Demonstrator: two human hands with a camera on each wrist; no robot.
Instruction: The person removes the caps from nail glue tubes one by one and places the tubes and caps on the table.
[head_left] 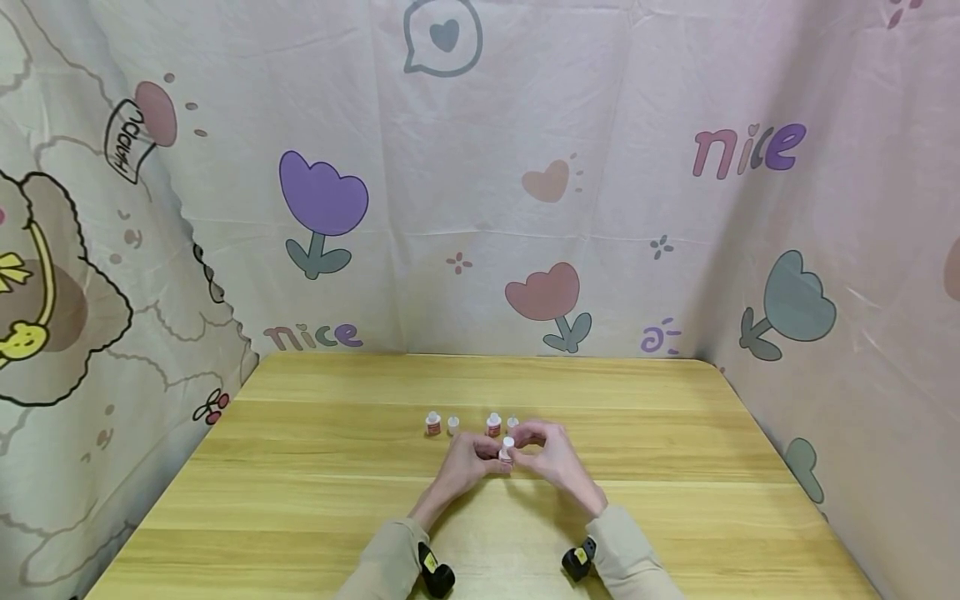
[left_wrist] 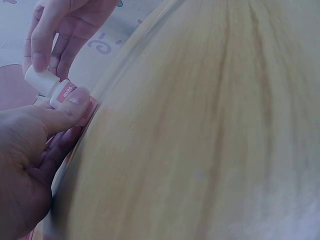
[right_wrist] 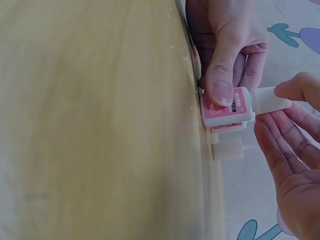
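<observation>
A small white bottle [right_wrist: 240,114] with a pink label is held near the front middle of the group. My left hand [head_left: 465,467] grips its body, the thumb lying across the label in the right wrist view. On the bottle's neck sits a plain white cap [right_wrist: 269,100], which my right hand [head_left: 555,457] pinches between thumb and fingers. The same bottle shows tilted in the left wrist view, the left thumb [left_wrist: 77,96] on its label. The lower end of the bottle is partly hidden by the left hand's fingers.
Behind the hands stand two more pink-labelled bottles, one on the left [head_left: 432,424] and another in the middle [head_left: 492,426]. Beside each stands a small white piece with a thin tip, left [head_left: 453,426] and right [head_left: 512,423]. A printed cloth [head_left: 450,250] hangs beyond the wooden table [head_left: 300,517].
</observation>
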